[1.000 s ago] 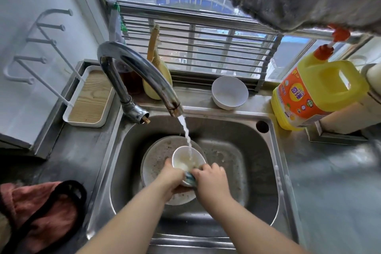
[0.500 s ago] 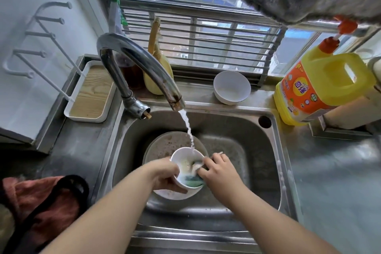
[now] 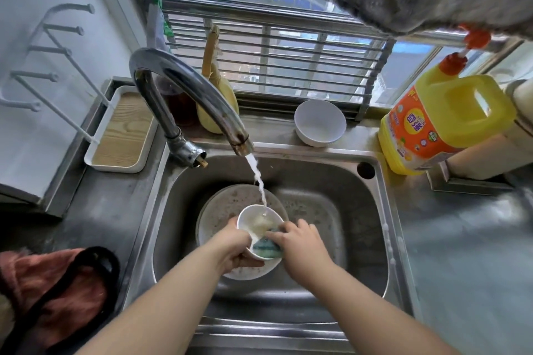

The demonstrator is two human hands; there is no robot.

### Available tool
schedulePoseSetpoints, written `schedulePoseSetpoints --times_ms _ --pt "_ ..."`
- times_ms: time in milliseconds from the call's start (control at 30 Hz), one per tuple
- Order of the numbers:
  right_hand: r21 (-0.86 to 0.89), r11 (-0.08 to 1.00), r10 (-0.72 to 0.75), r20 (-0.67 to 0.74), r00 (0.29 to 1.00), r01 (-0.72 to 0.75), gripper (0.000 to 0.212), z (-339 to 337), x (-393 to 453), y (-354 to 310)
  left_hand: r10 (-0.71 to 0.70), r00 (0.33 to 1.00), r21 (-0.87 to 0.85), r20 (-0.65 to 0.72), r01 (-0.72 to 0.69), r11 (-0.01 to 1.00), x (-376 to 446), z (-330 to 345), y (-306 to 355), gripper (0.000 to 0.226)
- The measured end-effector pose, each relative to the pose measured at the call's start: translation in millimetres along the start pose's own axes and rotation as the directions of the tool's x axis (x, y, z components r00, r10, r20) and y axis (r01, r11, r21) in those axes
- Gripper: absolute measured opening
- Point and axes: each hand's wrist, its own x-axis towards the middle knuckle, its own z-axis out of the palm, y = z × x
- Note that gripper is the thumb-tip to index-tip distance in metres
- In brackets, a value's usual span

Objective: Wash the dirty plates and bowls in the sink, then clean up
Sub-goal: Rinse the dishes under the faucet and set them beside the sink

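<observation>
Over the plate (image 3: 222, 207) in the middle of the sink (image 3: 383, 210), the left hand (image 3: 235, 249) grips the tilted bowl (image 3: 256, 223), mouth facing the right hand (image 3: 300, 245), whose curled fingers press a sponge (image 3: 266, 248) inside its near rim.

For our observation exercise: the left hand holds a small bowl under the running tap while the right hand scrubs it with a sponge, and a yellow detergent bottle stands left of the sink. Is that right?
One detail is wrong. The head view shows the yellow detergent bottle standing right of the sink, not left. The rest holds: the left hand holds the small bowl under the running tap while the right hand scrubs with the sponge.
</observation>
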Motion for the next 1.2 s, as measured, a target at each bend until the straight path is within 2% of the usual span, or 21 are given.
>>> schedulePoseSetpoints --times_ms 67,133,200,267,333,400,467,500,567,633,767,900,1033,1133,1200 --pt "0.148 0.989 0.013 -0.084 0.996 -0.001 0.057 2.3 -4.6 19.1 0.073 0.997 0.069 0.012 -0.074 0.995 -3.8 -8.7 -0.3 0.048" --pt "0.478 0.87 0.21 -0.146 0.967 -0.117 0.057 -1.9 -10.5 34.1 0.119 0.991 0.177 -0.056 -0.107 0.978 2.6 -19.8 -3.2 0.047" --pt "0.683 0.684 0.412 -0.069 0.909 -0.258 0.052 -4.9 -16.2 48.0 0.174 0.975 0.308 -0.141 -0.124 0.943 6.6 -27.6 -6.7 0.053" --pt "0.763 0.525 0.508 0.074 0.858 -0.377 0.044 -4.6 -22.6 56.3 0.31 0.936 0.47 -0.166 -0.201 0.86 4.7 -31.4 -7.7 0.057" --pt "0.814 0.41 0.537 0.149 0.83 -0.412 0.035 -1.8 -26.5 57.8 0.483 0.865 0.659 -0.137 -0.285 0.696 1.8 -31.0 -8.2 0.061" --pt "0.852 0.327 0.535 0.191 0.823 -0.41 0.03 1.7 -28.5 52.9 0.613 0.789 0.792 -0.047 -0.345 0.504 -5.9 -29.2 -7.5 0.069" --pt "0.848 0.329 0.513 0.209 0.833 -0.415 0.029 4.5 -31.3 46.4 0.777 0.625 0.908 0.077 -0.365 0.204 -4.4 -31.1 -9.8 0.081" --pt "0.842 0.337 0.501 0.218 0.837 -0.421 0.03 4.9 -32.3 43.6 0.808 0.569 0.932 0.153 -0.355 0.073 0.4 -34.5 -13.1 0.085" --pt "0.834 0.348 0.479 0.235 0.846 -0.428 0.031 3.5 -34.2 38.6 0.814 0.522 0.946 0.256 -0.308 -0.1 4.4 -41.9 -18.0 0.079" --pt "0.833 0.361 0.462 0.231 0.856 -0.419 0.03 1.9 -36.1 35.5 0.815 0.496 0.943 0.3 -0.285 -0.173 -3.6 -43.5 -17.6 0.063" --pt "0.854 0.363 0.473 0.175 0.863 -0.372 0.027 -1.8 -39.7 32.2 0.829 0.474 0.939 0.297 -0.302 -0.164 -11.0 -37.6 -21.4 0.056" --pt "0.897 0.318 0.497 0.119 0.859 -0.308 0.022 -6.1 -43.0 31.8 0.902 0.361 0.899 0.238 -0.433 -0.064 -16.7 -13.4 -9.9 0.065" --pt "0.915 0.297 0.508 0.091 0.857 -0.273 0.021 -7.4 -49.4 34.3 0.906 0.394 0.898 0.157 -0.439 0.035 -18.5 2.9 6.4 0.073" --pt "0.934 0.242 0.515 0.107 0.85 -0.264 0.022 -7.6 -55.2 35.7 0.896 0.437 0.894 0.084 -0.43 0.126 -16.0 8.4 15.8 0.067" --pt "0.938 0.228 0.52 0.11 0.847 -0.261 0.021 -6.9 -58.1 36.6 0.898 0.437 0.877 0.054 -0.451 0.167 -12.5 8.8 20.9 0.062"
